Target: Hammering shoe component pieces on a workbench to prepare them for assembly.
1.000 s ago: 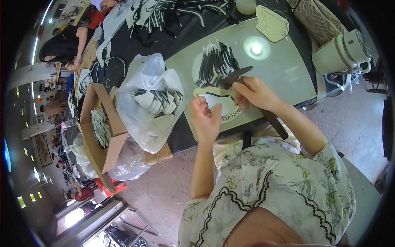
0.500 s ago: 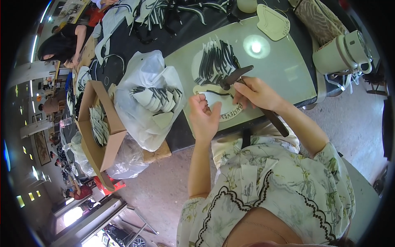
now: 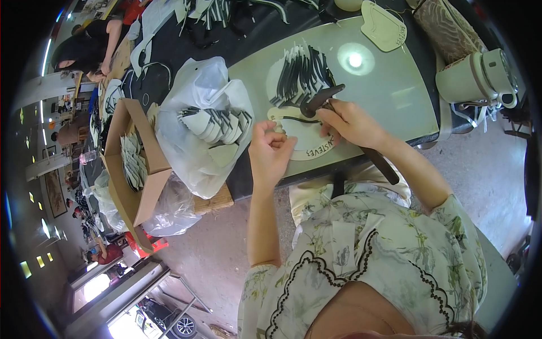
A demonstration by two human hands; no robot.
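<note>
My right hand (image 3: 355, 125) grips a shoemaker's hammer with a dark curved head (image 3: 324, 100). Its long dark handle (image 3: 379, 165) runs back under my wrist. Below the head lies a flat white shoe-upper piece (image 3: 302, 135) on a pale, lettered template (image 3: 312, 154); a black strip curves along its far edge. My left hand (image 3: 271, 151) is at the left edge of that piece with fingers curled in; what they pinch, if anything, is hidden. A stack of black-and-white shoe pieces (image 3: 299, 76) rests just beyond the hammer head.
The grey-green board (image 3: 389, 107) covers the near tabletop. To the left are a plastic bag (image 3: 197, 164) with cut pieces and an open cardboard box (image 3: 155, 195). A pale lidded jug (image 3: 471, 79) and another template (image 3: 384, 25) are at right. A person (image 3: 84, 48) works at far left.
My left hand has drawn back to the left, uncovering more of the white piece, and its fingers are more curled. My right hand keeps the hammer. The whole view has shifted slightly.
</note>
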